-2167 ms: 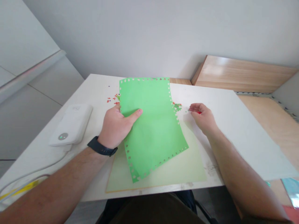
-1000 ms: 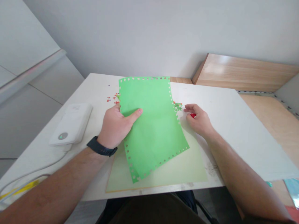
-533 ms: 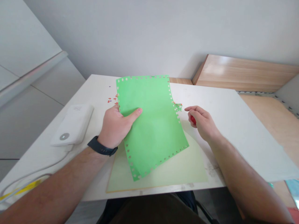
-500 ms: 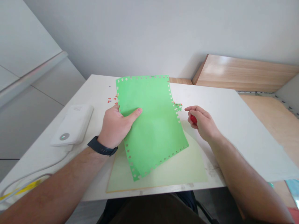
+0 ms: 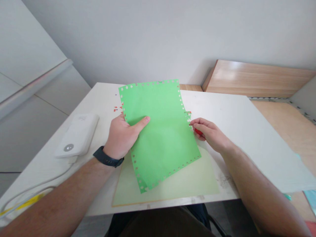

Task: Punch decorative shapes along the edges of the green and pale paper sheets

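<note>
My left hand (image 5: pixel 124 135), with a dark band on its wrist, grips a green sheet of paper (image 5: pixel 160 128) by its left side, thumb on top and fingers behind. Small shaped holes run along the sheet's edges, and the paper is held tilted above the table. My right hand (image 5: pixel 209 133) is closed around a small red paper punch (image 5: pixel 198 131), mostly hidden by the fingers. Its fingertips are at the sheet's right edge, where the holes stop partway down. Green and red paper bits (image 5: pixel 189 113) lie just beyond that edge.
A pale green mat (image 5: pixel 197 184) lies on the white table (image 5: pixel 247 138) beneath the sheet. More red bits (image 5: pixel 116 108) are scattered at the left. A white power bank (image 5: pixel 76 135) with a cable (image 5: pixel 44 179) sits at far left. Behind stands a wooden ledge (image 5: pixel 251 77).
My right hand has moved left and slightly down with the red paper punch, reaching the sheet's right edge. My left hand keeps its grip; the sheet has shifted slightly.
</note>
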